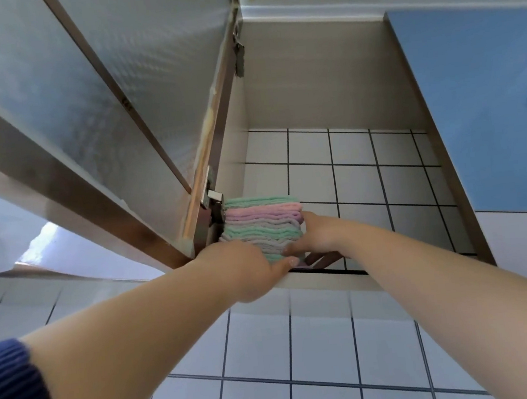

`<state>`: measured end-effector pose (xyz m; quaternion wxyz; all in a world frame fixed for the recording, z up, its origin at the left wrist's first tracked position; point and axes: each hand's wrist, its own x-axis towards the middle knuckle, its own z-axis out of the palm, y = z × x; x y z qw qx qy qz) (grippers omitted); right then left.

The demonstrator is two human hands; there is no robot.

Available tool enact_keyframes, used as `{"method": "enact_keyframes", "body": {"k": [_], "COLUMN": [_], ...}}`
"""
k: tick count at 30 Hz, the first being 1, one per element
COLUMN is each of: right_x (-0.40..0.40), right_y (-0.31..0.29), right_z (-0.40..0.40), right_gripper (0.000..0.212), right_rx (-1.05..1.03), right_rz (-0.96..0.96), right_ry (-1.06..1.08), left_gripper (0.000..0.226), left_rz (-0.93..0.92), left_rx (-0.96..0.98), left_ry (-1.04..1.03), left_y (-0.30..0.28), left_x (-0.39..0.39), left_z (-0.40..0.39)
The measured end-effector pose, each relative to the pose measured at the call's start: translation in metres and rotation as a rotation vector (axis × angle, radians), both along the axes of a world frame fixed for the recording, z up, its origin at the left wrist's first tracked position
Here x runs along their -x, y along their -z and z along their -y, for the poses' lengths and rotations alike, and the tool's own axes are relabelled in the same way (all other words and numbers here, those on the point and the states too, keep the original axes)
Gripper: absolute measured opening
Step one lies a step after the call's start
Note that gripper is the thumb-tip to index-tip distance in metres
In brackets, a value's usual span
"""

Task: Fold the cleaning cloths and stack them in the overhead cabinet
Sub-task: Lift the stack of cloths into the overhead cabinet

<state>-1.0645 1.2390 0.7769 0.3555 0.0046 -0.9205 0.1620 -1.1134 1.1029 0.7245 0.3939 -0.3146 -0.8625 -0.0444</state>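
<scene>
A stack of folded cleaning cloths (263, 226) in green, pink and grey sits at the left front corner of the open overhead cabinet (333, 73), close to the door hinge. My left hand (246, 267) is against the stack's front left side, thumb reaching along the bottom edge. My right hand (318, 234) presses against the stack's right side, with its fingers hidden behind the cloths. Both arms reach upward. Whether the stack rests fully on the cabinet floor is hidden.
The cabinet's frosted-glass door (110, 95) hangs open to the left. A blue closed door (485, 107) borders the opening on the right. White tiled wall (343, 172) forms the cabinet's back and continues below it. Metal hinges (212, 201) sit beside the stack.
</scene>
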Motion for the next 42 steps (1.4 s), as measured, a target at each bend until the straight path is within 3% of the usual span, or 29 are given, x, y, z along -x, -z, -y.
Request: {"method": "enact_keyframes", "body": {"k": [3, 5, 9, 11, 16, 18, 21, 23, 26, 31, 35, 38, 42], "right_x": [0.000, 0.001, -0.007, -0.004, -0.005, -0.001, 0.015, 0.030, 0.050, 0.061, 0.055, 0.051, 0.039], "right_y": [0.007, 0.010, 0.003, 0.002, -0.003, -0.015, -0.028, -0.032, -0.037, -0.035, -0.032, -0.029, -0.025], "right_z": [0.015, 0.017, 0.007, 0.000, -0.011, -0.012, -0.007, -0.005, 0.000, 0.000, -0.002, -0.006, -0.012], "right_gripper": [0.033, 0.037, 0.022, 0.020, 0.017, 0.030, 0.044, 0.054, 0.059, 0.038, 0.035, 0.039, 0.054], "right_rx": [-0.262, -0.294, -0.102, -0.137, 0.101, 0.034, -0.268, -0.217, -0.077, -0.094, -0.024, -0.007, 0.011], "right_rz": [-0.042, -0.050, 0.145, 0.182, 0.249, 0.136, -0.198, -0.283, -0.265, -0.419, -0.543, -0.482, -0.243], "right_ry": [0.032, 0.043, 0.192, 0.259, 0.165, 0.242, 0.452, 0.371, 0.235, 0.285, 0.207, 0.129, 0.027], "left_gripper": [0.076, 0.075, 0.078, 0.078, 0.070, 0.068, 0.066, 0.066, 0.067, 0.068, 0.071, 0.074, 0.075], "left_rz": [0.066, 0.079, 0.016, -0.040, -0.082, -0.099, -0.163, -0.227, -0.260, -0.235, -0.246, -0.247, -0.219], "left_rx": [-0.032, -0.048, 0.000, 0.011, 0.007, 0.004, -0.001, 0.007, 0.007, 0.003, 0.007, 0.018, 0.023], "left_ry": [-0.005, 0.000, -0.026, -0.036, -0.024, -0.016, 0.000, 0.006, 0.017, 0.025, 0.036, 0.034, 0.000], "left_y": [-0.004, -0.005, -0.002, 0.001, 0.008, 0.009, 0.012, 0.015, 0.016, 0.016, 0.017, 0.016, 0.015], "left_x": [-0.004, -0.007, -0.005, -0.004, -0.005, -0.004, -0.002, -0.001, 0.000, 0.003, 0.007, 0.007, 0.006], "left_z": [-0.002, -0.006, -0.005, -0.001, 0.001, 0.002, 0.004, 0.006, 0.007, 0.008, 0.008, 0.008, 0.008]}}
